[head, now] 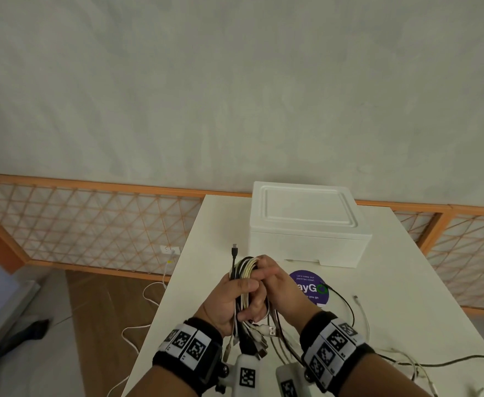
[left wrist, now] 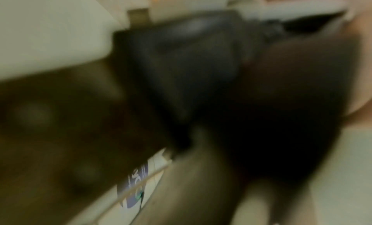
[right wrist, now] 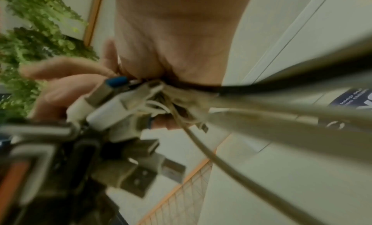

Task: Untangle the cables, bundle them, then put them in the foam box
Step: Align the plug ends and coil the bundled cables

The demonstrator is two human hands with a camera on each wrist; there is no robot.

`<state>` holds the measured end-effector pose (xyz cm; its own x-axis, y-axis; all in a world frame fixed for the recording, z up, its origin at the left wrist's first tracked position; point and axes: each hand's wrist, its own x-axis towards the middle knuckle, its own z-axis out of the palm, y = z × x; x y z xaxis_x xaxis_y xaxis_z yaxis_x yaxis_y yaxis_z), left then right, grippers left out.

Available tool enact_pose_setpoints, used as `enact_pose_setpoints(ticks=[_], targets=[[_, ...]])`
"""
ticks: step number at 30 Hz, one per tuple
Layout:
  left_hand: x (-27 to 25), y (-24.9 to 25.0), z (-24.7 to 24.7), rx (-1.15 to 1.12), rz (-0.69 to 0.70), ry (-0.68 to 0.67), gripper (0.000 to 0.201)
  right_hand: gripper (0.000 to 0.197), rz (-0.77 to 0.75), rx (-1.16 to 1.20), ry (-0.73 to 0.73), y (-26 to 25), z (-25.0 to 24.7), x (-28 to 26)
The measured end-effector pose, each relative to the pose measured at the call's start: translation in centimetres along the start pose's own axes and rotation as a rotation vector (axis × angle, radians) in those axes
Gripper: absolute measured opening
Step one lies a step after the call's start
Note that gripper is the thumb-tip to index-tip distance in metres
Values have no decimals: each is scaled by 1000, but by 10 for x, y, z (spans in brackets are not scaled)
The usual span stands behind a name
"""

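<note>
Right, head view: left hand [head: 229,299] has fingers and thumb curled round the cable bundle [head: 245,277], a looped hank of smooth white, cream and black round cords held above the near half of the white table [head: 378,282]. Right hand [head: 275,285] closes on the same hank from the other side, fingers over the loops. One black lead with a small metal plug [head: 235,247] sticks up out of the top. USB ends hang below the hands. Loose cables [head: 358,319], thin black and white, trail on the table to the right. Foam box [head: 306,224], matte white, blocky, recessed lid on, sits at the table's far edge, apart from the hands. Round purple sticker [head: 311,287] lies flat between box and hands.

Left wrist view: heavy blur. Dark strap, skin, a sliver of the purple sticker [left wrist: 135,179] crossed by a thin pale cord. Grip not readable here.

Right wrist view: fingers [right wrist: 66,79] wrapped round the bundle; cluster of white rectangular USB plugs [right wrist: 112,110] with metal shells, one blue-tongued. Thick grey and black cords [right wrist: 281,117] run off right, blurred.
</note>
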<state>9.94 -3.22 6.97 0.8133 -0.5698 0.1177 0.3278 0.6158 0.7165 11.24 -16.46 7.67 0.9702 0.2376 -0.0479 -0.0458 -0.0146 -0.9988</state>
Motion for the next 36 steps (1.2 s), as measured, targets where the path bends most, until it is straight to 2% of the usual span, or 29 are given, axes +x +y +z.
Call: enact_pose_setpoints(ticks=[2, 5, 6, 8, 12, 14, 17, 21, 24, 27, 30, 33, 36], targets=[[2, 1, -1, -38, 11, 7, 48, 19, 16, 21, -44, 3, -3, -4], [2, 5, -3, -85, 32, -53, 43, 16, -6, 35, -120, 10, -7, -10], [2, 7, -4, -108, 43, -61, 42, 29, -1, 122, -162, 12, -9, -11], [1, 8, -4, -141, 51, -39, 44, 61, 16, 148, -270, 15, -14, -9], [1, 8, 6, -85, 68, 91, 54, 72, 29, 67, -402, 7, -18, -12], [2, 9, 8, -62, 62, 119, 54, 64, 37, -64, -396, 6, -18, -13], [2, 8, 8, -64, 63, 64, 53, 52, 41, -269, -303, 5, -12, -13], [6, 4, 5, -54, 86, 119, 48, 23, -34, -413, -206, 4, -1, -17], [8, 5, 10, -55, 122, 156, 48, 21, -2, -479, -177, 5, 5, -16], [10, 5, 11, -34, 152, 202, 49, 26, 8, -686, -182, 7, 14, -11], [13, 4, 4, -3, 163, 285, 37, 30, 67, -736, -109, 8, 14, -6], [13, 5, -2, 107, 182, 357, 36, 18, 179, -946, -126, 10, 19, -1], [11, 3, -4, 194, 215, 417, 35, 23, 194, -1092, -156, 11, 23, 1]])
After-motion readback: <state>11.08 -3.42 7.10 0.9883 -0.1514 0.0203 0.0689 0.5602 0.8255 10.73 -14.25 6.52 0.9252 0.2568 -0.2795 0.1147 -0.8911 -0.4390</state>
